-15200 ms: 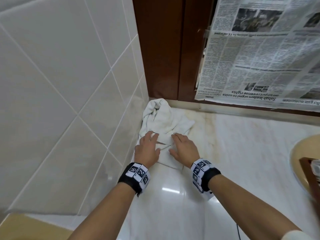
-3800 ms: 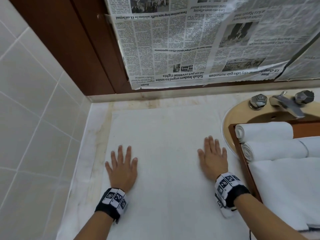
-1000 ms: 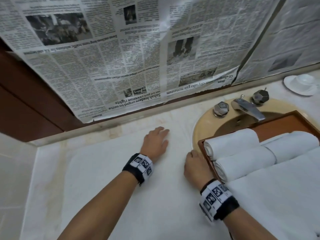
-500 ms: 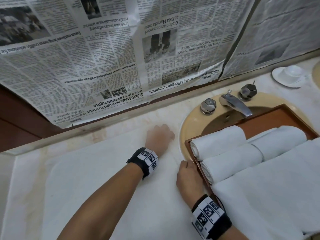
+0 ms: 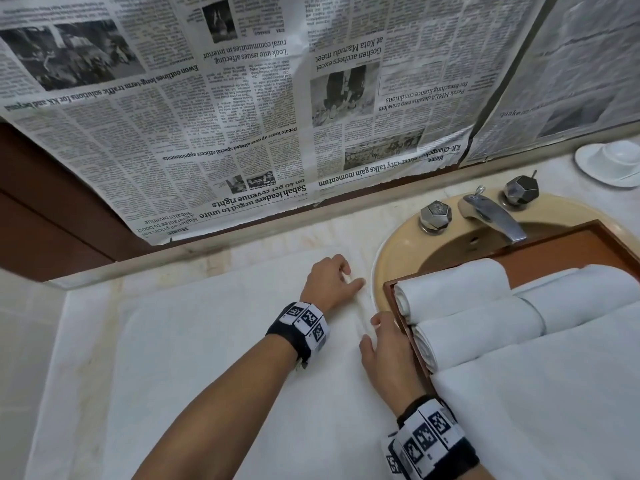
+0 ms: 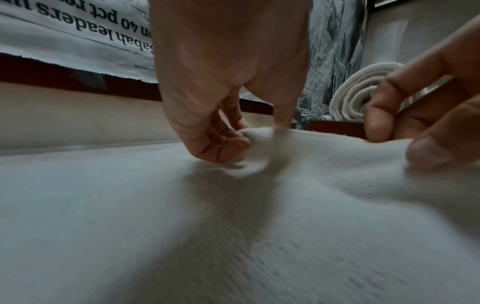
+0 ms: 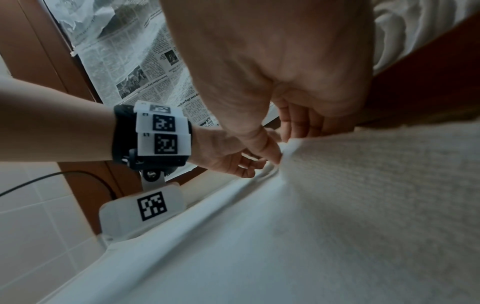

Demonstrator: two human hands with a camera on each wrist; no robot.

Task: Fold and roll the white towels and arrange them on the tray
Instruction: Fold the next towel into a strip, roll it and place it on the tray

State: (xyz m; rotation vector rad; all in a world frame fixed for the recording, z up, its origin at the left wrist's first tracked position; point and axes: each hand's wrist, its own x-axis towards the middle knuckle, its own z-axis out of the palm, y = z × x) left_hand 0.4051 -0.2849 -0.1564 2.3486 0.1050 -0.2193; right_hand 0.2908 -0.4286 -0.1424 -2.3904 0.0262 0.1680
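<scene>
Three views set on one white towel at a bathroom counter

The counter is looked down on from the head, toward the newspaper (image 5: 242, 116) on the wall. The towel (image 6: 233, 226) is skimmed closely by the left wrist camera, facing the tray (image 6: 335, 125); the right wrist camera is aimed low across it toward the left hand (image 7: 228, 156). The towel's lifted edge, both hands and the newspaper are shared by all views.

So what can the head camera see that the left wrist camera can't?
Only the head view shows the tap, the sink, the saucer and three rolled towels on the tray. Only the left wrist view shows the left hand's fingertips pinching the flat towel's edge. Both show the flat towel, both hands, the newspaper and a rolled towel.
</scene>
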